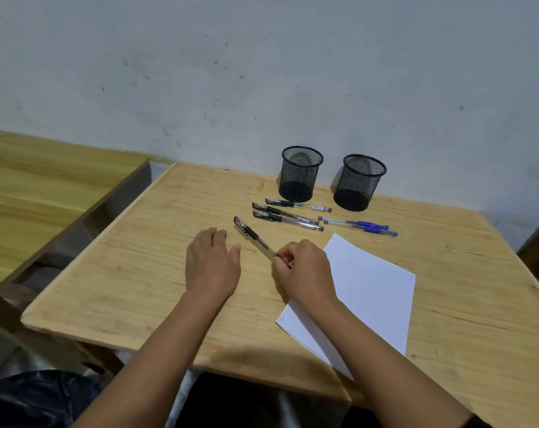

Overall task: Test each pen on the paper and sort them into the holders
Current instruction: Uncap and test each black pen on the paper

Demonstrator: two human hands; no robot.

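At far left, around nine o'clock, a second wooden surface [46, 186] sits apart from the main wooden table [144, 273], with a gap between them. Moving right, the left hand [211, 267] lies palm down on the table with fingers straight and relaxed, holding nothing. Just beside it, toward one o'clock, a black-capped pen [252, 233] slants across the wood; its capped end points to eleven o'clock and its near end is pinched in the curled fingers of the right hand [302, 273], which rests at the left edge of the white paper [373, 285]. Beyond the hands, at twelve o'clock, three more black pens [288, 215] lie nearly parallel on the table, and to their right two blue pens [359, 226] lie side by side, just above the paper's far corner. Behind the pens, near the wall, stand two black mesh holders: the left holder [299, 174] upright at about twelve o'clock, the right holder [359, 182] at one o'clock, tilted slightly in the wide-angle view (both show only their dark bases through the mesh, with no pens inside). The paper carries small faint marks at its near-left and right edges.
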